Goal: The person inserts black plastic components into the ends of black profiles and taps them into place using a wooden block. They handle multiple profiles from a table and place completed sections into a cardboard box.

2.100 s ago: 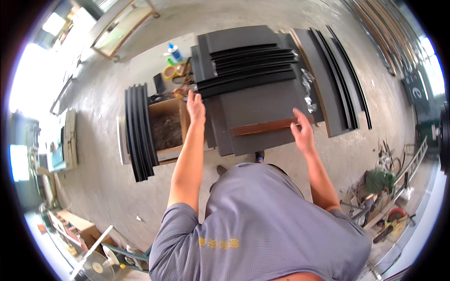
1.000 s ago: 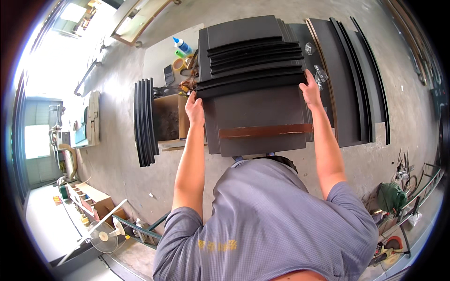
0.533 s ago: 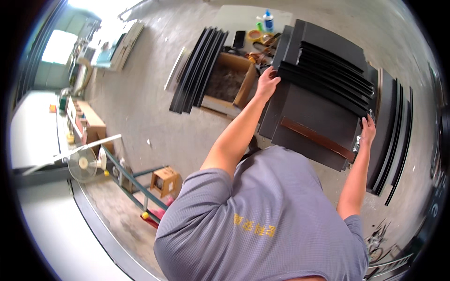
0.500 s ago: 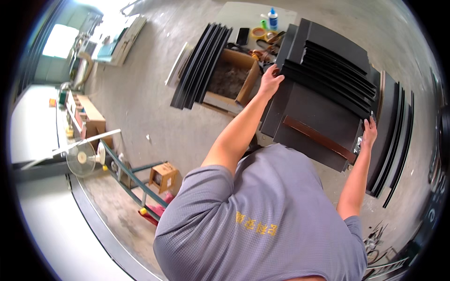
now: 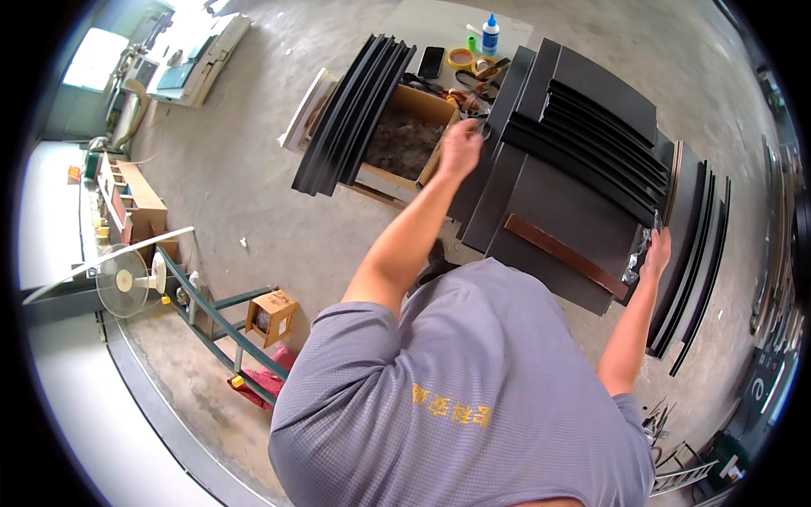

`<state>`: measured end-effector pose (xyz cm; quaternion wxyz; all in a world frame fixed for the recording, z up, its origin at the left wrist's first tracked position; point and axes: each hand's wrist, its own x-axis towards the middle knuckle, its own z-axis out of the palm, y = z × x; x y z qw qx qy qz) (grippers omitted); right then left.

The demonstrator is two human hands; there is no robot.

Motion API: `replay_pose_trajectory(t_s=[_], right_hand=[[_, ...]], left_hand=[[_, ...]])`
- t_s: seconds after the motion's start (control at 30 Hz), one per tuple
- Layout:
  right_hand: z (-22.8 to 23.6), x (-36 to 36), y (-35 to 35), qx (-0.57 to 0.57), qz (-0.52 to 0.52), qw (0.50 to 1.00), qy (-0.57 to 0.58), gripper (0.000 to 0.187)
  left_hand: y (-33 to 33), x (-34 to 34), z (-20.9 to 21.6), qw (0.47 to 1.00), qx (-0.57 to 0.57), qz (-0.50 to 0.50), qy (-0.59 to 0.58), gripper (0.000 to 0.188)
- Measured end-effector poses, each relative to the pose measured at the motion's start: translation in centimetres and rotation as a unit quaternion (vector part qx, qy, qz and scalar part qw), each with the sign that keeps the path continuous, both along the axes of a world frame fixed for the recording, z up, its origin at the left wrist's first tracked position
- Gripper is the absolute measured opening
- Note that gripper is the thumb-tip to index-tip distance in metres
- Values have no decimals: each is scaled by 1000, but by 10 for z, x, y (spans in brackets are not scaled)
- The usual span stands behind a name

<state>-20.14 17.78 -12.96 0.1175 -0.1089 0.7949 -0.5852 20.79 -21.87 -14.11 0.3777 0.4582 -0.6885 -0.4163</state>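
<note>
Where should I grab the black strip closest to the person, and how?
Probably near both ends, coming from the person's side: the front black strip is long and thin, its near edge faces dark panel, and other black strips crowd its far side.

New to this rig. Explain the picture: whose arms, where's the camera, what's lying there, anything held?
There's no robot here: these are a person's two bare hands. The view comes from the left of two fisheye cameras worn on their head, looking down, so straight edges bend near the rim.

Dark panels lie in front, with black strips and a reddish-brown strip on top. To their left are an open cardboard box and long black profiles; beyond it, a phone and a bottle.

The left hand is blurred between box and panels; the right hand is beside crumpled clear plastic. I can't tell whether either grips anything.
</note>
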Motion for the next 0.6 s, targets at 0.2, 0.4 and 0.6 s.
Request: replay_pose_trajectory(t_s=[0.2,0.4,0.6], right_hand=[[52,74,24,38,67,993,87,49],[126,217,-6,217,286,903,235,59],[106,258,-13,324,327,837,297,56]], left_hand=[[-97,121,-57,956,14,-5,-291,33],[-133,95,-128,868,90,-157,-462,45],[-138,92,-179,826,142,-167,-519,40]])
